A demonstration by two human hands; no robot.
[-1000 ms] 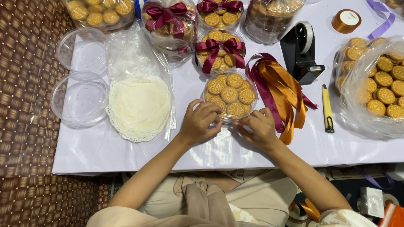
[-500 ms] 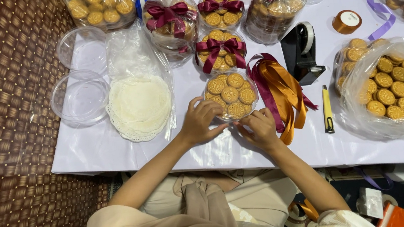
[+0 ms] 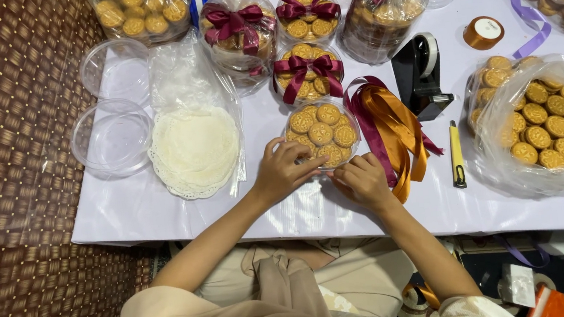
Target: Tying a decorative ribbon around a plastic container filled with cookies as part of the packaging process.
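Hands meet at the near edge of a clear round tub of cookies (image 3: 322, 134): the left hand (image 3: 282, 172) lies with fingers spread against its near rim, the right hand (image 3: 364, 181) is curled loosely just beside it at five o'clock. The tub stands near the middle of a white table (image 3: 287, 213). At three o'clock of it lies a heap of orange and maroon ribbon (image 3: 389, 124), then a black tape dispenser (image 3: 419, 76) and a yellow cutter (image 3: 457, 154). At nine o'clock sits a bag of white doilies (image 3: 195, 146), beyond it empty clear lids (image 3: 108, 137). Ribbon-tied tubs (image 3: 307, 77) crowd twelve o'clock. Brown woven matting (image 3: 17, 204) covers the floor at far left.
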